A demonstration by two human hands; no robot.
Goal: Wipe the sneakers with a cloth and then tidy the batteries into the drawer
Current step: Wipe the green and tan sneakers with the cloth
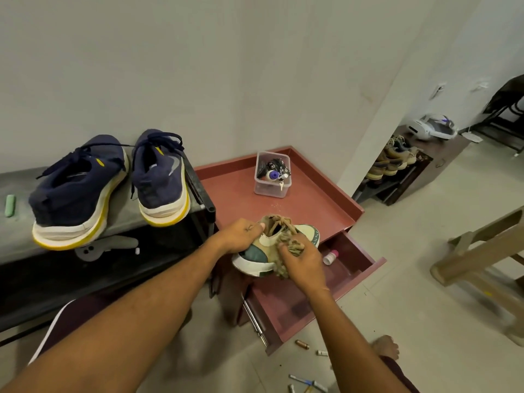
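Forearms (pixel 136 307) out — left hand (pixel 241 236) gripped the sneaker (pixel 256 253), right hand (pixel 303 265) clutched the cloth (pixel 295 245); hard rubbing might knock it into the drawer (pixel 289 304).

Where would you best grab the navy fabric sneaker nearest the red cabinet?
Probably pinch the navy sneaker by its heel collar, from the near side: the heel faces outward at the edge of the black bench, opening upward.

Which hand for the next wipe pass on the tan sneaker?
Right. The right grip holds the cloth against the sneaker, on its side; the left grip holds the sneaker by its collar, so it's busy steadying.
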